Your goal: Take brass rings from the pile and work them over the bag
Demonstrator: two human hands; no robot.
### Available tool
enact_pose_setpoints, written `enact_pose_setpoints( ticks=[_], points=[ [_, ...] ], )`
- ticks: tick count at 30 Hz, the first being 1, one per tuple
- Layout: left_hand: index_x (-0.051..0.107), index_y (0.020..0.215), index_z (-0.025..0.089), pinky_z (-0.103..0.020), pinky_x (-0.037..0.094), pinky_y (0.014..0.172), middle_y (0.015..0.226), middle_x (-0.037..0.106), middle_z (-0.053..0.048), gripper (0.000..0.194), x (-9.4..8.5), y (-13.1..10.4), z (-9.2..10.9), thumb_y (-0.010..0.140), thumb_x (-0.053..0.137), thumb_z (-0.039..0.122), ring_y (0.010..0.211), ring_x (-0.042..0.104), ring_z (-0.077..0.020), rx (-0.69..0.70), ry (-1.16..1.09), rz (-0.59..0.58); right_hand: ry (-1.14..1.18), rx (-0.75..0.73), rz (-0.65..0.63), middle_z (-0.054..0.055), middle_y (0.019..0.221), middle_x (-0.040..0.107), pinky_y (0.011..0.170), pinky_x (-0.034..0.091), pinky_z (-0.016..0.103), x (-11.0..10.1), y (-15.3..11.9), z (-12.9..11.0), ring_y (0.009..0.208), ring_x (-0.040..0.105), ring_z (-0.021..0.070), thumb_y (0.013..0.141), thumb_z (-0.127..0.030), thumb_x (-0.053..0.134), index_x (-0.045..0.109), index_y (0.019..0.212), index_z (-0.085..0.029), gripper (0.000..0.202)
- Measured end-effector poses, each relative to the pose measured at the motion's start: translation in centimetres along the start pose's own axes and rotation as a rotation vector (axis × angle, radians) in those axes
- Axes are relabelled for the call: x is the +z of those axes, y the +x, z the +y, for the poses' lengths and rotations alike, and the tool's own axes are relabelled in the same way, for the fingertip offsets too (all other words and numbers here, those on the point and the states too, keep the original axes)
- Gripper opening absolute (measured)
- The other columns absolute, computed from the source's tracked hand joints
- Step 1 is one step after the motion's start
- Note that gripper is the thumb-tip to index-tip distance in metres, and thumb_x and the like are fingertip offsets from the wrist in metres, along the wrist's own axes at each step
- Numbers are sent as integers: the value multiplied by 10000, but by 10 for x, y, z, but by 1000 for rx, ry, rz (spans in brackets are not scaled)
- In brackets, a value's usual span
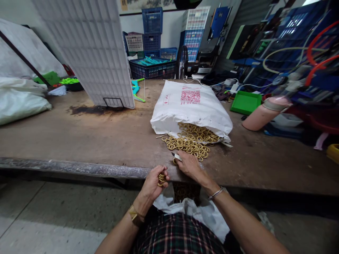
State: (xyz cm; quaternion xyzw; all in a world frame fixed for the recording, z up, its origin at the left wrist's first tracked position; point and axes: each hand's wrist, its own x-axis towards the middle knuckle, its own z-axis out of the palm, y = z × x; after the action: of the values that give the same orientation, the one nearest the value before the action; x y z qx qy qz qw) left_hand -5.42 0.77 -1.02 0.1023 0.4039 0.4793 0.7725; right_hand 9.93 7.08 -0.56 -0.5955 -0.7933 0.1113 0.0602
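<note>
My left hand [155,181] is closed around several gold-coloured rings [161,179], just off the table's front edge. My right hand [189,165] rests at the near side of the ring pile, holding a small knife [177,157] with a pale body and a dark tip; its fingers are partly hidden. A loose ring [174,161] lies beside these fingers. Beyond them, a heap of gold-coloured rings [185,144] spills from the mouth of a white woven sack [169,102] with red print. Below the table edge, an open white bag [190,206] in my lap area has dark rings inside.
A pale ribbed panel [92,53] stands on the brown table [79,141] at the left. To the right are a green tray [245,102] and a pink bottle [265,114]. Crates [152,72] and a small fan [185,63] stand behind. A white sack [21,100] lies far left.
</note>
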Motion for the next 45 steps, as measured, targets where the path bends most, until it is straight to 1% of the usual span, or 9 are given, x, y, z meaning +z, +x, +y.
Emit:
enact_pose_setpoints(
  ticks=[8, 14, 20, 23, 29, 31, 37, 42, 45],
  points=[
    [504, 854, 166, -131, 273, 352, 578, 486, 47, 355, 11, -1, -8, 663, 640, 433, 448, 446, -55, 192, 270, 45, 322, 65, 182, 20, 708, 603, 562, 295, 223, 5, -4, -16, 624, 512, 132, 795, -300, 429, 548, 840, -191, 167],
    [527, 842, 141, -131, 266, 357, 572, 448, 50, 395, 15, 3, -11, 670, 618, 485, 432, 400, -37, 278, 344, 83, 548, 107, 211, -27, 593, 499, 520, 292, 214, 14, -12, -29, 551, 446, 115, 773, -308, 422, 505, 741, -200, 140],
    [503, 774, 150, -137, 256, 364, 550, 436, 53, 336, 10, 5, -11, 684, 616, 454, 431, 380, -44, 300, 356, 96, 652, 86, 160, -55, 553, 418, 512, 288, 209, 15, -11, -27, 528, 396, 100, 756, -308, 418, 458, 664, -198, 149],
    [506, 743, 159, -156, 256, 376, 530, 441, 50, 294, 9, 3, -9, 710, 585, 439, 417, 366, -54, 339, 464, 112, 687, 39, 138, -49, 574, 432, 520, 295, 204, 9, -11, -26, 550, 407, 97, 788, -338, 390, 456, 660, -192, 204],
    [575, 644, 164, -193, 323, 557, 566, 480, 23, 138, 8, -5, -4, 741, 550, 260, 552, 399, -97, 651, 809, 105, 667, -49, 14, -59, 536, 402, 485, 258, 198, 5, -15, -30, 511, 366, 81, 797, -358, 397, 444, 597, -184, 270],
    [592, 645, 171, -201, 320, 584, 586, 500, 15, 104, 8, -6, -3, 729, 549, 215, 580, 404, -110, 691, 856, 112, 675, -42, -12, -62, 520, 386, 476, 247, 197, 7, -16, -31, 499, 349, 76, 792, -350, 398, 423, 566, -182, 283],
    [580, 651, 165, -196, 328, 548, 566, 497, 21, 123, 9, -6, -1, 732, 545, 250, 544, 406, -102, 601, 777, 58, 736, 19, -10, -62, 492, 387, 461, 239, 195, 9, -16, -31, 485, 346, 73, 773, -343, 403, 428, 556, -179, 272],
    [530, 734, 171, -173, 277, 389, 505, 442, 54, 193, 7, -3, -3, 756, 509, 361, 397, 355, -65, 364, 701, -3, 755, 23, -4, -56, 493, 413, 468, 254, 197, 10, -16, -32, 490, 367, 76, 775, -338, 385, 419, 550, -179, 278],
    [502, 721, 168, -155, 271, 357, 550, 463, 44, 247, 5, -1, -4, 736, 530, 413, 394, 382, -51, 284, 630, -8, 801, 41, -27, -50, 494, 439, 470, 273, 197, 11, -16, -32, 487, 389, 78, 779, -342, 378, 426, 547, -179, 287]
  ],
)
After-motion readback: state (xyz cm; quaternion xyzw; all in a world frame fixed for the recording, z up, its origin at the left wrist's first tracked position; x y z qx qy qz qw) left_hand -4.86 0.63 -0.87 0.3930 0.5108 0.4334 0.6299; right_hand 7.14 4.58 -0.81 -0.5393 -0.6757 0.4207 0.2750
